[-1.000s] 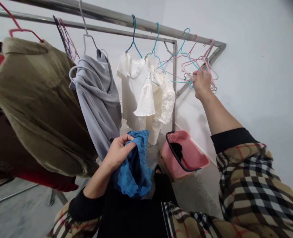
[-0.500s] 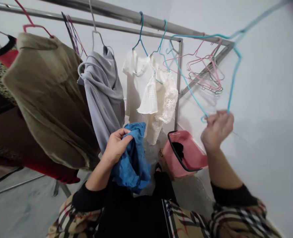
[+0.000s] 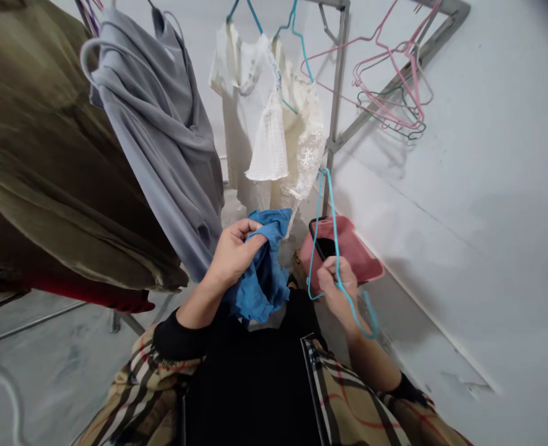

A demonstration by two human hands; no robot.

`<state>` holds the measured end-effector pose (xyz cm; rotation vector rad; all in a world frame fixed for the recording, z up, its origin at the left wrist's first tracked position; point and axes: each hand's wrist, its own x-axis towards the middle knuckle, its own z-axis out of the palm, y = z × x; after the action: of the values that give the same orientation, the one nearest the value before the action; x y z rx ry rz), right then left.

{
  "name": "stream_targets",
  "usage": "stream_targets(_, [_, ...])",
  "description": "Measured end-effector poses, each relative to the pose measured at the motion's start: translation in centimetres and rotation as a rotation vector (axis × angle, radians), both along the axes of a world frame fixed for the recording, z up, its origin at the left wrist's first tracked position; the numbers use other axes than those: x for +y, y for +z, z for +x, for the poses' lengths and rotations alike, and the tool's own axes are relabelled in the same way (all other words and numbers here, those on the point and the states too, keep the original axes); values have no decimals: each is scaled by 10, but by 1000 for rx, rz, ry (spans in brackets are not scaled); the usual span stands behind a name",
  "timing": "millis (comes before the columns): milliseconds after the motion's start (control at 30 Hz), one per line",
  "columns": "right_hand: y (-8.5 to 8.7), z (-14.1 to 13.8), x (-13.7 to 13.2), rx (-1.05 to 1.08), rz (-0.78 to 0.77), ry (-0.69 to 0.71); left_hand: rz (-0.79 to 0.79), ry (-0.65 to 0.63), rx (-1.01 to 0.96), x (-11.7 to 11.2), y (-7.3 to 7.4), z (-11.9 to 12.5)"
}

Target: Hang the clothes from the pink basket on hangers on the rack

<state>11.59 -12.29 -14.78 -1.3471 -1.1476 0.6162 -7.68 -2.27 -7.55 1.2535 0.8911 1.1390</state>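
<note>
My left hand [image 3: 233,253] grips a crumpled blue garment [image 3: 263,275] in front of my chest. To its right, my right hand [image 3: 337,286] is closed around a thin teal wire hanger [image 3: 327,217], whose hook points up and whose frame loops down past my wrist. Both hands sit close together, just in front of a pink laundry basket [image 3: 364,260] on the floor. A dark item lies inside the basket.
A metal clothes rack [image 3: 341,80] holds an olive garment [image 3: 36,155], a grey top [image 3: 162,136], and white lace tops [image 3: 274,124] on teal hangers. Several empty pink and green hangers [image 3: 394,93] hang at the rack's right end. A white wall [image 3: 487,186] is close on the right.
My right hand took a teal hanger off the rack's right end and brought it down beside the blue garment. The view tilted downward. My left hand kept its hold.
</note>
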Motion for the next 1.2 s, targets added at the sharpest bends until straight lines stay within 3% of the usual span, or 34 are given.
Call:
stream_targets(133, [-17,-29,21,-157,-122,35,37,-108,8,-14,4,12])
stream_targets(233, [-16,-28,34,-219,-155,4,119,-136,62,-13,3,4])
stream_targets(333, [2,-10,37,-184,-58,-101,305,-103,256,-1,-6,-16])
stream_targets(467, [32,7,33,-252,81,-179,618,-2,724,15,-30,-34])
stream_targets(600, [43,6,33,-288,127,-179,738,174,1044,21,-49,-33])
stream_targets(667, [41,5,33,-306,131,-188,686,246,1065,21,-54,-31])
stream_targets(733, [37,6,32,-317,124,-193,561,241,949,21,-56,-30])
stream_targets(900, [24,14,25,-308,72,-137,-10,-46,264,18,-53,-22])
stream_targets(1000, [16,20,19,-251,-6,-48,-256,-125,140,12,-46,-18])
stream_targets(1100, [9,30,8,-182,-102,57,-317,-213,181,9,-41,-18])
stream_targets(1200, [0,48,-10,-139,-175,102,-259,-202,207,10,-43,-19])
